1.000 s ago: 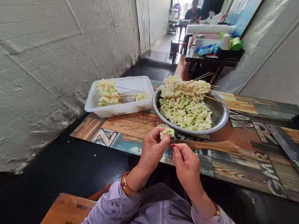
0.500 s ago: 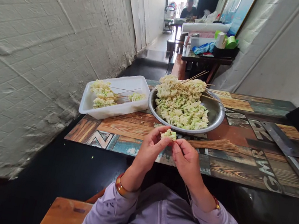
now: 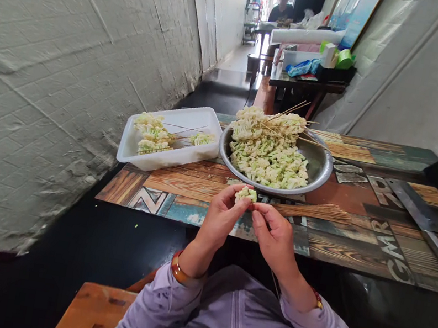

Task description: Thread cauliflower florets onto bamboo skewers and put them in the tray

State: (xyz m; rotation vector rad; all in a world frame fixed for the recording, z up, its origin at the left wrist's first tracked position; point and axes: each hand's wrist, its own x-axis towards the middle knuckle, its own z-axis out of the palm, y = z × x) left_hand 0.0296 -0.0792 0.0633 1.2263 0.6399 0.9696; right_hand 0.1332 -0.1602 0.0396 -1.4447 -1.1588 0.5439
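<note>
My left hand [image 3: 224, 215] is closed around a small cauliflower floret [image 3: 246, 194], pale with a green stem side, in front of the metal bowl. My right hand [image 3: 274, 235] meets it from the right, finger and thumb pinched together just under the floret. A thin bamboo skewer [image 3: 275, 282] runs from this hand down past the wrist; its tip is hidden by the fingers. Just beyond my hands stands the metal bowl [image 3: 319, 182], heaped with cauliflower florets [image 3: 272, 161]; several loaded skewers lie on top.
Left of the bowl, a white plastic tray [image 3: 177, 160] holds several skewers of cauliflower [image 3: 152, 133]. A bundle of bare skewers [image 3: 320, 212] lies before the bowl. A cleaver [image 3: 421, 212] rests at the right of the patterned table [image 3: 189, 188]. A person [image 3: 282, 12] sits far back.
The floret has turned slightly in my left hand. Both hands stay together in nearly the same place, and the camera view has shifted a little.
</note>
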